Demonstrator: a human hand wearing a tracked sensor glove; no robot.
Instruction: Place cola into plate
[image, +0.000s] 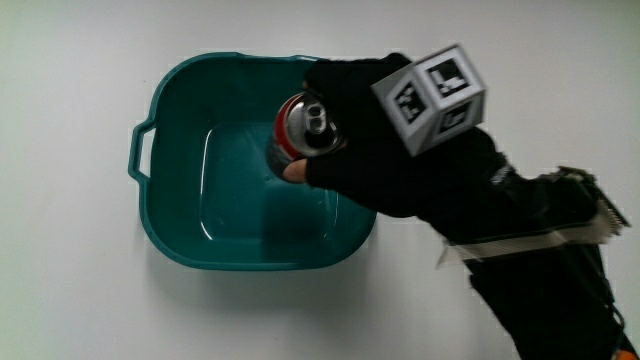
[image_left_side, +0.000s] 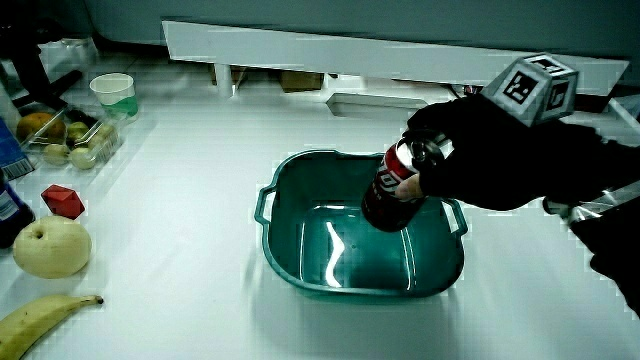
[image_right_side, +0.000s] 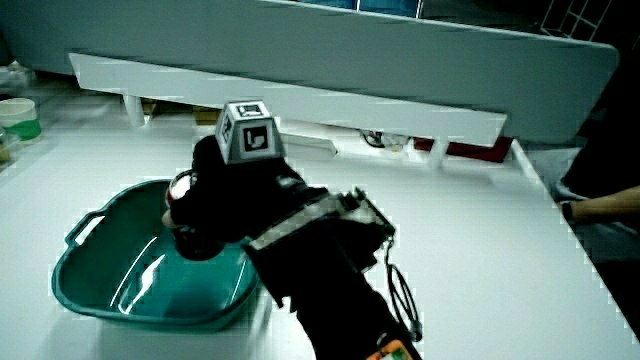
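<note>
A teal plastic basin (image: 180, 215) with small side handles sits on the white table (image: 70, 300). Over its inside hangs a red and dark cola can (image_left_side: 392, 190) (silver top tilted slightly toward the person), clear of the basin's floor. The black-gloved hand (image: 385, 140) has its fingers clamped around the can's upper part.

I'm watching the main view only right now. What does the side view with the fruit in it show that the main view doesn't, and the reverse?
Only a side view shows the apple, banana, red cube, cup and the cola can's side, tilted. Only the main view shows the can's top from above. Both show the hand gripping the can over the teal basin.
</note>
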